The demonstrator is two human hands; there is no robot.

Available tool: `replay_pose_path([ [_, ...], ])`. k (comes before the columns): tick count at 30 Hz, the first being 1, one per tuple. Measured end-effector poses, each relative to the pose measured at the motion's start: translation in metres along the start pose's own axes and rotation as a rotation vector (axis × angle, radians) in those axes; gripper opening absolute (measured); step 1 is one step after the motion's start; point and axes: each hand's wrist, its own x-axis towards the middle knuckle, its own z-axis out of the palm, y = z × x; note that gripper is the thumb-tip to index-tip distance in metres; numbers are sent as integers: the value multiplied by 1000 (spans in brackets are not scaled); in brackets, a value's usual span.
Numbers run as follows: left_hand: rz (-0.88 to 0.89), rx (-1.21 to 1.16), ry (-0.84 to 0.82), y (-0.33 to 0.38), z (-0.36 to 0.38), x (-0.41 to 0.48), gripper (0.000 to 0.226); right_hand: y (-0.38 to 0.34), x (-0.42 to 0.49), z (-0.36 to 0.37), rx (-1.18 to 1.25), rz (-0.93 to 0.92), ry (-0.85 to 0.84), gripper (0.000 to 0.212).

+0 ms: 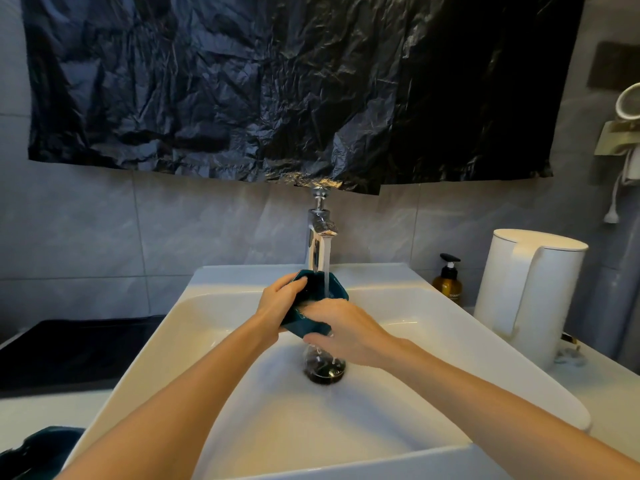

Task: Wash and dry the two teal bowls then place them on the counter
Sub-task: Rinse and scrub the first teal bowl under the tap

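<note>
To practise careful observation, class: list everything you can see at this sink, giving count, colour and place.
bowl: 1, teal, held under the running tap
teal object: 1, bottom-left edge, cut off; cannot tell what it is
sink: 1, white, centre
tap: 1, chrome, behind sink, water running
drain: 1, dark, sink bottom
plastic sheet: 1, black, on wall
pump bottle: 1, amber, right of sink
jug: 1, white, far right
left hand: 1, grips bowl rim
right hand: 1, holds bowl's near side
</note>
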Motion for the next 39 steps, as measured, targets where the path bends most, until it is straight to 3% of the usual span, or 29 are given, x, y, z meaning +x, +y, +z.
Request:
replay_pose_path([
  [4, -98, 76, -107, -6, -2, -1, 22, 9, 1, -4, -310, -150, -91, 45],
  [8, -115, 97, -124, -4, 1, -3, 24, 17, -4, -9, -537, -61, -104, 74],
  [13, -135, 93, -113, -2, 0, -3, 23, 3, -4, -8, -267, -45, -142, 40],
  [15, -164, 98, -142, -1, -1, -5, 21, 4, -1, -8, -261, -69, -140, 43],
  [19, -150, 129, -145, 2, -2, -4, 22, 16, 0, -9, -440, -42, -127, 71],
  [25, -42, 101, -36, 1, 2, -2, 21, 8, 1, -5, -605, 18, -78, 58],
  [30, 14, 58, 31, 4, -2, 3, 19, -8, 0, -5, -109, 116, 70, 22],
  [34, 33, 97, 28, 3, -5, 4, 24, -15, 0, 4, 151, 176, -52, 23],
  [36, 32, 128, 26, 2, -7, 5, 25, -3, -5, -1, -79, 64, -88, 18],
  [39, 44, 148, 30, 2, -5, 4, 28, 13, -7, -12, -501, -49, -93, 29],
])
